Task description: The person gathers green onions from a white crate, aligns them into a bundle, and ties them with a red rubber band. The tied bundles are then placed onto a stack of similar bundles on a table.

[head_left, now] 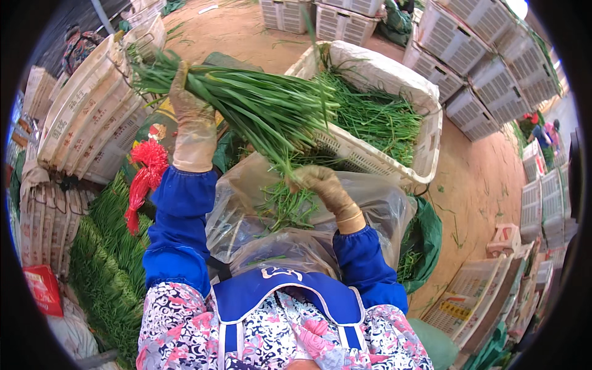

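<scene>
My left hand (187,104), in a soiled rubber glove, grips a thick bunch of long green leaves that look like garlic chives (259,99). The pale cut ends point right, over the edge of a white plastic crate (365,152). Below the bunch, my right hand (319,182), gloved the same way, has its fingers closed on a few leaves hanging from it. Loose leaf scraps (289,206) lie under that hand on a clear plastic sheet (370,199) across my lap. The crate has a white liner and holds a heap of loose green leaves (379,120).
Neat bundles of chives (111,259) lie at my left, beside nested white crates (92,120). Red plastic ties (147,171) hang near my left forearm. A green sack (423,245) with scraps stands at my right. Stacked crates (462,37) rise at the back. Other people (545,138) are farther off.
</scene>
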Motion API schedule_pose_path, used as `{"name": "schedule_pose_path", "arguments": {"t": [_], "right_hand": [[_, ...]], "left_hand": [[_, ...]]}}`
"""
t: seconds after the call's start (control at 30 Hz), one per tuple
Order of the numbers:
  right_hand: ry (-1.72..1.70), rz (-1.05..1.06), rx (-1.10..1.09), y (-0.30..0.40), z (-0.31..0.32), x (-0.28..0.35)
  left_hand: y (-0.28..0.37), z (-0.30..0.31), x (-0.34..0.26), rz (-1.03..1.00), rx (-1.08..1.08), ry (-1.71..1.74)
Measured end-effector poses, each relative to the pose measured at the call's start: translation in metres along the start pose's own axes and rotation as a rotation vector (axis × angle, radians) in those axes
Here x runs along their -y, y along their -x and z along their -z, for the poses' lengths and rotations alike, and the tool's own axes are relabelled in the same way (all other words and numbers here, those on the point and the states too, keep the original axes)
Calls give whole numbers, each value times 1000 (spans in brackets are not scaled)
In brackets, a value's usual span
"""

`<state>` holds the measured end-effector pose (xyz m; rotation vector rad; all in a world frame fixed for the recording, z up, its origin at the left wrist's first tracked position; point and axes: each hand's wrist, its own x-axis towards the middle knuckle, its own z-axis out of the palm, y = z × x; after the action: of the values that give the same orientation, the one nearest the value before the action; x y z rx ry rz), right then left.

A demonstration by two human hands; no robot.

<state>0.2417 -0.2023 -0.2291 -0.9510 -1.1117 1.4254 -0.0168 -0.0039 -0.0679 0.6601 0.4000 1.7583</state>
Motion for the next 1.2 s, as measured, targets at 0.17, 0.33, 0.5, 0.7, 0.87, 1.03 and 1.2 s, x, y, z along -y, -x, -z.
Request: {"name": "schedule_pose_path", "arguments": {"t": [0.17, 0.33, 0.5, 0.7, 0.87, 1.03, 1.2], "right_hand": [[1345, -145, -155, 16, 24, -10], [381, 168, -241, 39, -19, 110], [699, 688, -241, -31, -97, 151], [292, 578, -306, -62, -96, 111], [358, 870, 32, -53, -119, 116], [352, 996, 433, -51, -186, 114], [-320, 280, 1024, -20, -190, 169]], "left_hand": [[16, -16, -19, 9, 53, 67], [43, -21, -17, 56, 121, 84], [81, -21, 19, 131, 20, 61], [98, -9, 31, 153, -105, -51], [74, 42, 74, 177, -262, -47], [84, 13, 100, 252, -204, -16], [83, -11, 116, -16, -194, -267]]}}
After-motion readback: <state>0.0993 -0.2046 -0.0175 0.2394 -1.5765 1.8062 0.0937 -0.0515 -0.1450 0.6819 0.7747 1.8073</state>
